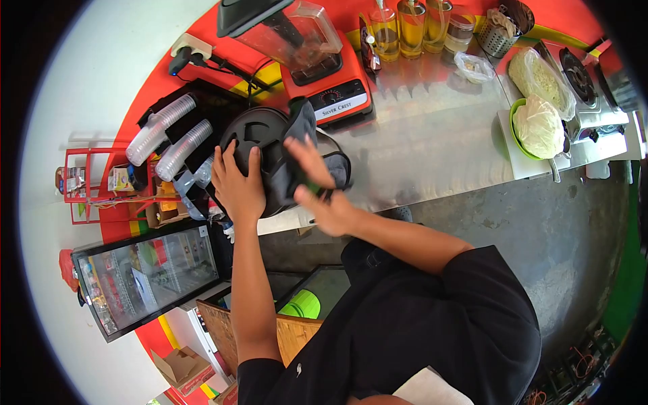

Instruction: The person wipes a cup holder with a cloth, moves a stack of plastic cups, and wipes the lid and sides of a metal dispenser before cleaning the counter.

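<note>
A black round part (253, 128) with cut-outs in its face stands at the left end of the steel counter (432, 128). My left hand (239, 187) lies on its near side, fingers spread, thumb against the face. Right beside it is a dark grey and black piece (336, 169) with soft-looking folds and a looped edge; its kind does not show. Over this piece is my right hand (325, 196), smeared by motion, its fingers stretched apart and nothing visible in them.
Behind stands a red blender (331, 88). Clear plastic cups (162, 128) lie stacked at the left, above a glass-doored fridge (152, 270). Pump bottles (412, 30) line the wall. At the right are a green bowl with a pale cabbage-like bundle (538, 125) and a stove (584, 84).
</note>
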A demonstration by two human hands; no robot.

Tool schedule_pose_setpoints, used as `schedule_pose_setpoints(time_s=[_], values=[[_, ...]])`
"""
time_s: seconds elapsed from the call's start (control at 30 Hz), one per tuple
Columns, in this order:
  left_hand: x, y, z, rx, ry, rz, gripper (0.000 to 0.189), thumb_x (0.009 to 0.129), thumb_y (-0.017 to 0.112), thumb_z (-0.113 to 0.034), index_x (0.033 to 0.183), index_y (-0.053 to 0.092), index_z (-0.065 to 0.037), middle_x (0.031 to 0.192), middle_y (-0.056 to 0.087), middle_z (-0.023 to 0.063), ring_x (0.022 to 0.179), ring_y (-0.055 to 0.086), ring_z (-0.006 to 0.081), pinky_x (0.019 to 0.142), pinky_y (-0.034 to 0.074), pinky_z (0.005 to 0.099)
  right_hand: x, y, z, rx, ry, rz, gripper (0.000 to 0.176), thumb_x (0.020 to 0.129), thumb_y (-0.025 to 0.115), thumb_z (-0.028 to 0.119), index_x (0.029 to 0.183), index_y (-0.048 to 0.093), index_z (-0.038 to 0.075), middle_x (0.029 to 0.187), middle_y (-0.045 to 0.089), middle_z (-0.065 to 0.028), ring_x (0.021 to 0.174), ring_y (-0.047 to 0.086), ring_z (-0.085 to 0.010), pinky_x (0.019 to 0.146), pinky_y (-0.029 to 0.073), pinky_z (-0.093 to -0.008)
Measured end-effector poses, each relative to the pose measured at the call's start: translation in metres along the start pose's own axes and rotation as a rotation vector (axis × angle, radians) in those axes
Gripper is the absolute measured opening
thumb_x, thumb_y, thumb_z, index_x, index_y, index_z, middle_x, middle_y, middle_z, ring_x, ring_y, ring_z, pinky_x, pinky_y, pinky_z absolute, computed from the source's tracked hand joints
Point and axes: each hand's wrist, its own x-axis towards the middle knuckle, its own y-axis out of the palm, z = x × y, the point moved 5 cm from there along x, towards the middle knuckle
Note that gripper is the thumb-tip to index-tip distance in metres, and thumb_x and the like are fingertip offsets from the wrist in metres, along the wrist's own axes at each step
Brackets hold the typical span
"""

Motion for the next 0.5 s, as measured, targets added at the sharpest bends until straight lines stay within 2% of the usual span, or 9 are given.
schedule_pose_setpoints(time_s=[0.07, 0.1, 0.17, 0.2, 0.3, 0.33, 0.37, 0.43, 0.5], values=[[0.001, 0.006, 0.006, -0.003, 0.025, 0.005, 0.065, 0.100, 0.058, -0.060, 0.151, 0.054, -0.020, 0.166, 0.040, 0.0131, 0.151, 0.036, 0.0381, 0.117, 0.034, 0.0580, -0.027, 0.019, -0.004, -0.590, -0.232, 0.375, 0.070, 0.097, 0.068, 0.030, 0.162, 0.042, 0.028, 0.147, 0.060, -0.0012, 0.144, 0.048, -0.0239, 0.127, 0.025, -0.0486], [0.002, 0.005, 0.005, 0.020, 0.031, -0.006, 0.064, 0.100, 0.058, -0.060, 0.150, 0.054, -0.020, 0.165, 0.040, 0.0134, 0.151, 0.036, 0.0387, 0.117, 0.035, 0.0573, -0.033, 0.015, -0.017, -0.594, -0.218, 0.379, 0.070, 0.097, 0.068, 0.030, 0.162, 0.042, 0.028, 0.147, 0.060, -0.0012, 0.144, 0.048, -0.0239, 0.127, 0.025, -0.0486], [0.001, -0.001, -0.003, 0.027, 0.050, -0.020, 0.063, 0.101, 0.059, -0.057, 0.150, 0.054, -0.018, 0.164, 0.041, 0.0154, 0.149, 0.037, 0.0413, 0.117, 0.035, 0.0566, -0.064, 0.019, -0.057, -0.874, -0.261, 0.928, 0.079, 0.086, 0.074, 0.030, 0.160, 0.046, 0.027, 0.149, 0.059, 0.0049, 0.145, 0.048, -0.0225, 0.130, 0.018, -0.0491], [0.000, -0.003, -0.005, 0.014, 0.049, -0.014, 0.063, 0.101, 0.059, -0.057, 0.150, 0.054, -0.018, 0.163, 0.041, 0.0164, 0.149, 0.037, 0.0422, 0.117, 0.035, 0.0566, -0.059, 0.013, -0.057, -0.823, -0.433, 0.792, 0.078, 0.079, 0.076, 0.033, 0.153, 0.055, 0.025, 0.139, 0.064, 0.0074, 0.136, 0.053, -0.0181, 0.129, 0.021, -0.0509], [0.002, -0.004, -0.008, -0.001, 0.027, 0.002, 0.063, 0.101, 0.060, -0.056, 0.150, 0.054, -0.017, 0.163, 0.041, 0.0176, 0.148, 0.038, 0.0435, 0.118, 0.034, 0.0569, -0.081, -0.008, -0.106, -0.806, -0.380, 0.945, 0.073, 0.079, 0.076, 0.038, 0.148, 0.060, 0.025, 0.129, 0.068, 0.0073, 0.131, 0.056, -0.0177, 0.129, 0.020, -0.0499], [0.001, -0.004, -0.008, -0.004, 0.021, 0.014, 0.063, 0.101, 0.060, -0.056, 0.150, 0.054, -0.017, 0.163, 0.041, 0.0180, 0.148, 0.037, 0.0439, 0.118, 0.034, 0.0574, -0.080, -0.018, -0.104, -0.833, -0.346, 0.988, 0.064, 0.082, 0.075, 0.043, 0.143, 0.064, 0.024, 0.125, 0.070, 0.0044, 0.131, 0.056, -0.0171, 0.129, 0.021, -0.0493], [0.001, -0.004, -0.007, 0.008, 0.021, 0.020, 0.063, 0.101, 0.060, -0.056, 0.150, 0.054, -0.017, 0.163, 0.041, 0.0180, 0.148, 0.037, 0.0439, 0.118, 0.034, 0.0574, -0.081, -0.026, -0.104, -0.814, -0.448, 0.887, 0.059, 0.092, 0.070, 0.046, 0.145, 0.061, 0.021, 0.124, 0.070, 0.0009, 0.130, 0.056, -0.0182, 0.128, 0.023, -0.0499], [0.001, -0.004, -0.007, 0.005, 0.010, 0.024, 0.063, 0.101, 0.060, -0.056, 0.151, 0.053, -0.017, 0.164, 0.039, 0.0175, 0.149, 0.036, 0.0436, 0.118, 0.033, 0.0584, -0.086, -0.042, -0.104, -0.785, -0.093, 1.030, 0.058, 0.100, 0.062, 0.048, 0.149, 0.056, 0.017, 0.137, 0.065, -0.0041, 0.136, 0.053, -0.0263, 0.128, 0.024, -0.0505], [0.001, -0.004, -0.009, 0.006, 0.005, 0.028, 0.063, 0.102, 0.059, -0.056, 0.151, 0.053, -0.018, 0.164, 0.038, 0.0170, 0.149, 0.035, 0.0431, 0.118, 0.033, 0.0591, -0.092, -0.052, -0.112, -0.826, -0.059, 0.999, 0.062, 0.102, 0.060, 0.047, 0.152, 0.052, 0.012, 0.146, 0.059, -0.0094, 0.140, 0.049, -0.0322, 0.127, 0.025, -0.0515]])
